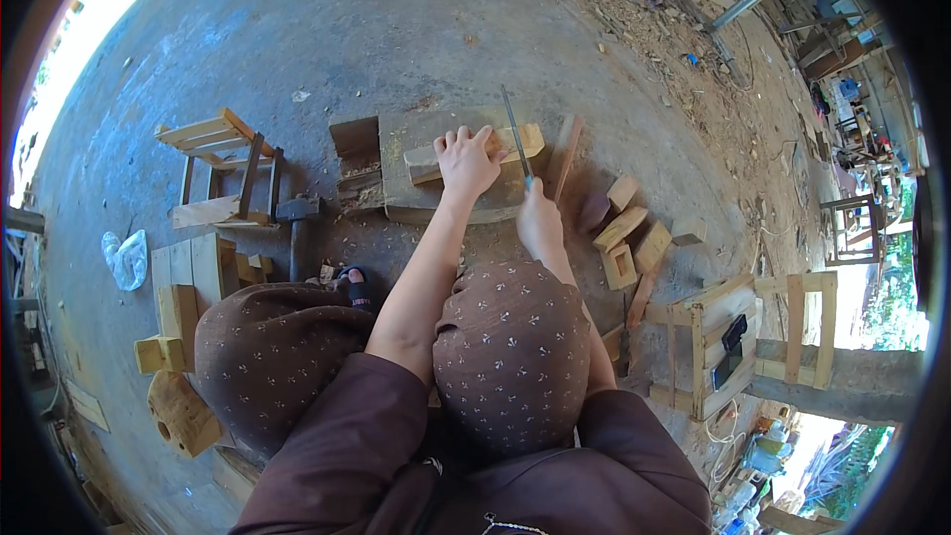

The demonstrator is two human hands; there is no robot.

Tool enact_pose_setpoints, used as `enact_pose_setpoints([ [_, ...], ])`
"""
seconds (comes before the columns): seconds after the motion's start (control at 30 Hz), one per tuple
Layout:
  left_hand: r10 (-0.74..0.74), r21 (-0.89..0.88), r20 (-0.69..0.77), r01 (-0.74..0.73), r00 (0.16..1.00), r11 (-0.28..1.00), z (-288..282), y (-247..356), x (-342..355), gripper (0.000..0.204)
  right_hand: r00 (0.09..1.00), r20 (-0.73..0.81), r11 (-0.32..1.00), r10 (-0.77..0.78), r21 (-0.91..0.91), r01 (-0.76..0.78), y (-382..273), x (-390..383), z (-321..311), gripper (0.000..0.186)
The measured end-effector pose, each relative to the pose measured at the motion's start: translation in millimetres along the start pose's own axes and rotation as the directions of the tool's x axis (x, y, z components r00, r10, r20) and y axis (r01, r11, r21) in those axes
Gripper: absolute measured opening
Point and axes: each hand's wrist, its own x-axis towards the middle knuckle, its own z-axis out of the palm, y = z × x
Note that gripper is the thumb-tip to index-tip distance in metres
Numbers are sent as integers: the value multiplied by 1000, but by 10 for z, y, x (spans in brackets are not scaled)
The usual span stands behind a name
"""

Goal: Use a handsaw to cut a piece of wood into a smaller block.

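Left hand (466, 160) flat on a pale wood block (474, 153), fingers spread and pressing down, not curled around it. Block lying across a thick wooden slab (416, 193) on the concrete floor (327, 30), just ahead of the knees. Right hand (538, 216) closed around the handle of a slim metal file (515, 134), blade angled up and away, crossing the block's right end. Small cut wood pieces (629, 238) scattered to the right, a hammer (296, 223) lying left of the slab, a small wooden frame (223, 163) beyond it.
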Motion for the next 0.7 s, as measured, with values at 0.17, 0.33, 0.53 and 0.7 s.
enact_pose_setpoints([
  [0.17, -20, 45, 56, 18, 998, 999, 52, 31, 53, 47, 1000, -12, 1000, -16, -6, 16, -111, 329, -31, 19],
  [0.33, -29, -26, 51, 30, 998, 999, -59, 144, -110, 48, 989, -88, 993, -118, -37, 115, 297, -236, -23, 31],
  [0.53, 19, 41, -47, -17, 999, 999, 135, -30, -18, 42, 990, -55, 992, -129, 9, 130, 517, -308, 179, 40],
  [0.7, 25, 13, 25, -26, 999, 1000, 40, 103, -6, 46, 991, -72, 991, -113, 69, 118, 82, 224, -112, 22],
])
